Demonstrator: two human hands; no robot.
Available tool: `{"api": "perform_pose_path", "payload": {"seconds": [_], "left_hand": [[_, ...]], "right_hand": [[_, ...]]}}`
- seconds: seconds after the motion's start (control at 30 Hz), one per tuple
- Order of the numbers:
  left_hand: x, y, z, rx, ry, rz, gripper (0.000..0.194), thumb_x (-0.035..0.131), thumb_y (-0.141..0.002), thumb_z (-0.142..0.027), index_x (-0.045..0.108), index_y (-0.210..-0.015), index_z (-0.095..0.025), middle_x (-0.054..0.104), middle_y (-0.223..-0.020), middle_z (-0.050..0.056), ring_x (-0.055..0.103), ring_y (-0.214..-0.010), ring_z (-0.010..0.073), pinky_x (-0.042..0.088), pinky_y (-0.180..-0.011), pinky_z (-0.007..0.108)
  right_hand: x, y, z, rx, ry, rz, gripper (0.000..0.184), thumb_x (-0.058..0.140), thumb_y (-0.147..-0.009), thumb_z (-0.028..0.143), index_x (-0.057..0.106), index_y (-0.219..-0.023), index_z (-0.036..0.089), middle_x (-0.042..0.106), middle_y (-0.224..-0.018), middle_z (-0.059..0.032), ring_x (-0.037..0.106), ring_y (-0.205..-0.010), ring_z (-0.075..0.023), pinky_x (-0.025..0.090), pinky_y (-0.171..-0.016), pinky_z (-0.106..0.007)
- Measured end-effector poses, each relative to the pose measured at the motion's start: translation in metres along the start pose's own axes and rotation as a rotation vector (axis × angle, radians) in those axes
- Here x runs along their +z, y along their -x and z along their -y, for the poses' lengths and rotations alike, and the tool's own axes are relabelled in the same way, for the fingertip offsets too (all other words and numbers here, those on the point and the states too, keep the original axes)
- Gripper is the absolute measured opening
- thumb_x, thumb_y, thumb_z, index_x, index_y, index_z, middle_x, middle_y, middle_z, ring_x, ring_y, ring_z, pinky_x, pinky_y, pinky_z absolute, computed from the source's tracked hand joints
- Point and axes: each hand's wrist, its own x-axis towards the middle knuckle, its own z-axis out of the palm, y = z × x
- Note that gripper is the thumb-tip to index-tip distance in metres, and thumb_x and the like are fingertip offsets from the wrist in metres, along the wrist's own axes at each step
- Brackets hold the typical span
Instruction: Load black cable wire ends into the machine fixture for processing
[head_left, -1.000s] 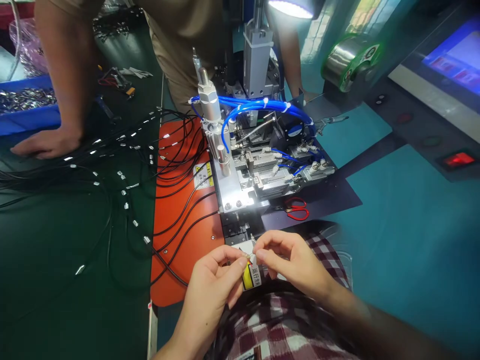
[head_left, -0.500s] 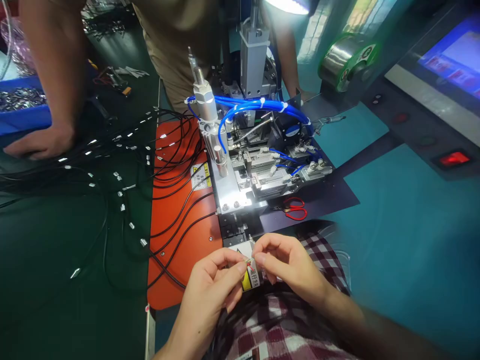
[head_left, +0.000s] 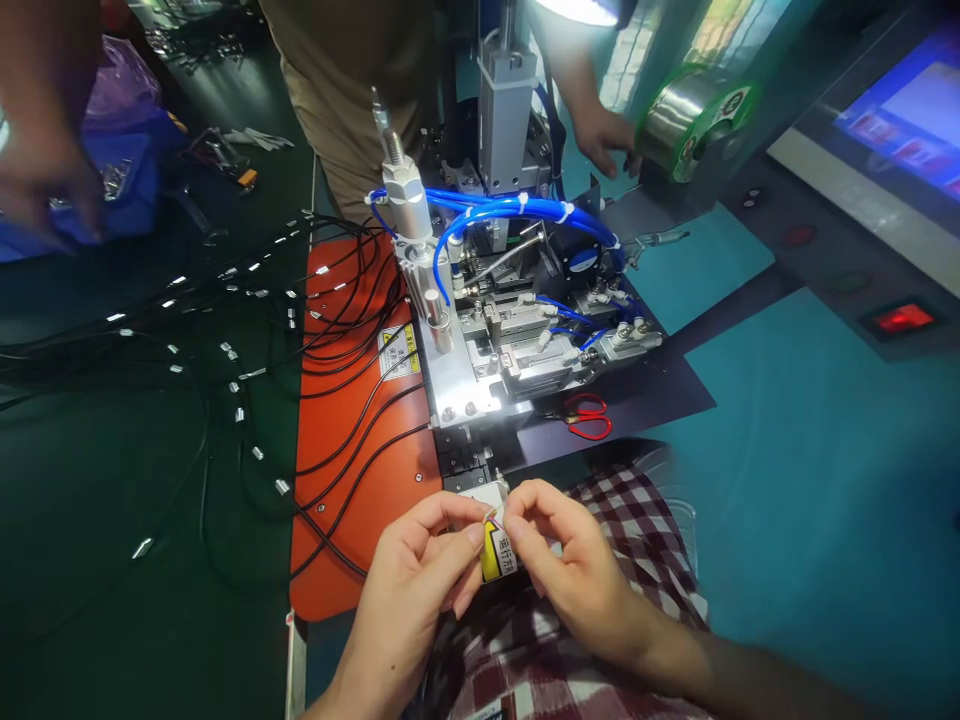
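Both my hands are close together at the near end of the machine (head_left: 465, 380), above my lap. My left hand (head_left: 427, 560) is closed in a pinch, thumb against index finger, on thin coloured wires (head_left: 491, 516). Opposite it, my right hand (head_left: 566, 545) pinches the other ends of these wires; its fingertips partly cover them. Below the fingertips shows a yellow and white label (head_left: 499, 555) on the machine. Red-handled scissors (head_left: 590, 417) lie just beyond my right hand. Several black cables (head_left: 367, 455) run across the orange plate (head_left: 337, 560) to the left.
A solder wire spool (head_left: 694, 125) hangs at the right, near a control panel with a lit red switch (head_left: 902, 319). Another person's hand (head_left: 604, 135) is beside the spool; their other hand is over a blue bin (head_left: 127, 190). Metal-tipped cables (head_left: 240, 390) cover the left table.
My right hand has shifted slightly and its fingers have tilted over the wires. The other person's left-side hand has moved from the table to the bin; their other hand has come up near the spool.
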Motion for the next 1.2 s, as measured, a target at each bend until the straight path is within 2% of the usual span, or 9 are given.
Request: {"api": "perform_pose_path", "payload": {"seconds": [0.1, 0.27, 0.43, 0.5, 0.63, 0.8, 0.93, 1.1, 1.2], "left_hand": [[0.000, 0.000, 0.002, 0.010, -0.038, -0.025, 0.021, 0.067, -0.080, -0.034, 0.064, -0.087, -0.015, 0.043, -0.043, -0.007, 0.031, -0.041, 0.0043, 0.018, -0.045, 0.019], [0.002, 0.000, 0.002, 0.003, -0.048, -0.045, 0.026, 0.070, -0.076, -0.038, 0.064, -0.086, -0.015, 0.044, -0.044, -0.006, 0.033, -0.042, 0.0052, 0.020, -0.044, 0.019], [0.009, 0.000, -0.003, 0.011, -0.139, -0.110, 0.028, 0.074, -0.068, -0.037, 0.065, -0.081, -0.014, 0.040, -0.044, -0.007, 0.031, -0.043, 0.0058, 0.021, -0.043, 0.018], [0.011, 0.001, -0.004, 0.029, -0.188, -0.105, 0.027, 0.074, -0.067, -0.036, 0.065, -0.079, -0.014, 0.041, -0.046, -0.007, 0.032, -0.043, 0.0060, 0.023, -0.043, 0.019], [0.012, 0.003, -0.005, 0.023, -0.234, -0.056, 0.028, 0.071, -0.068, -0.038, 0.064, -0.080, -0.013, 0.039, -0.046, -0.007, 0.029, -0.043, 0.0063, 0.020, -0.042, 0.020], [0.010, 0.004, -0.006, -0.028, -0.235, -0.029, 0.028, 0.072, -0.067, -0.038, 0.063, -0.079, -0.014, 0.037, -0.045, -0.007, 0.027, -0.042, 0.0057, 0.016, -0.042, 0.020], [0.008, 0.003, -0.005, -0.056, -0.218, -0.003, 0.029, 0.073, -0.069, -0.039, 0.063, -0.079, -0.014, 0.037, -0.045, -0.008, 0.026, -0.042, 0.0051, 0.015, -0.043, 0.020], [0.004, 0.000, -0.002, -0.052, -0.226, 0.013, 0.031, 0.071, -0.073, -0.044, 0.063, -0.076, -0.014, 0.037, -0.046, -0.007, 0.028, -0.042, 0.0053, 0.016, -0.043, 0.020], [0.002, -0.001, -0.002, -0.039, -0.205, 0.002, 0.030, 0.072, -0.074, -0.042, 0.064, -0.080, -0.014, 0.039, -0.045, -0.006, 0.030, -0.043, 0.0056, 0.018, -0.044, 0.020]], "right_hand": [[-0.002, 0.003, 0.000, -0.211, 0.224, -0.024, 0.015, 0.045, -0.093, 0.025, 0.051, -0.081, 0.018, 0.050, -0.076, -0.0009, 0.047, -0.066, -0.0128, 0.040, -0.061, -0.026], [-0.009, 0.000, 0.002, -0.202, 0.283, 0.019, 0.016, 0.040, -0.096, 0.023, 0.049, -0.084, 0.019, 0.050, -0.073, 0.0005, 0.047, -0.063, -0.0124, 0.039, -0.058, -0.025], [-0.014, -0.003, 0.013, -0.588, 0.800, 0.012, 0.018, 0.042, -0.094, 0.016, 0.053, -0.081, 0.016, 0.057, -0.071, -0.0028, 0.048, -0.062, -0.0148, 0.035, -0.060, -0.029], [-0.017, -0.007, 0.023, -0.645, 0.966, 0.063, 0.022, 0.041, -0.095, 0.015, 0.055, -0.078, 0.015, 0.058, -0.068, -0.0037, 0.047, -0.059, -0.0155, 0.033, -0.058, -0.031], [-0.029, -0.021, 0.045, -0.438, 0.976, 0.261, 0.014, 0.049, -0.090, 0.017, 0.057, -0.079, 0.016, 0.059, -0.070, -0.0020, 0.048, -0.057, -0.0140, 0.030, -0.052, -0.028], [-0.045, -0.039, 0.047, -0.097, 0.515, 0.504, 0.015, 0.050, -0.087, 0.017, 0.053, -0.073, 0.018, 0.052, -0.062, 0.0045, 0.044, -0.053, -0.0089, 0.031, -0.048, -0.020], [-0.046, -0.046, 0.034, 0.118, 0.234, 0.603, 0.016, 0.047, -0.089, 0.023, 0.051, -0.075, 0.018, 0.045, -0.062, 0.0054, 0.040, -0.053, -0.0083, 0.033, -0.047, -0.019], [-0.045, -0.046, 0.034, 0.121, 0.197, 0.633, 0.016, 0.048, -0.089, 0.025, 0.051, -0.075, 0.018, 0.044, -0.063, 0.0052, 0.039, -0.054, -0.0083, 0.034, -0.048, -0.019], [-0.043, -0.040, 0.038, -0.108, 0.437, 0.503, 0.014, 0.047, -0.090, 0.021, 0.052, -0.077, 0.018, 0.050, -0.065, 0.0037, 0.043, -0.056, -0.0099, 0.035, -0.051, -0.021]]}}
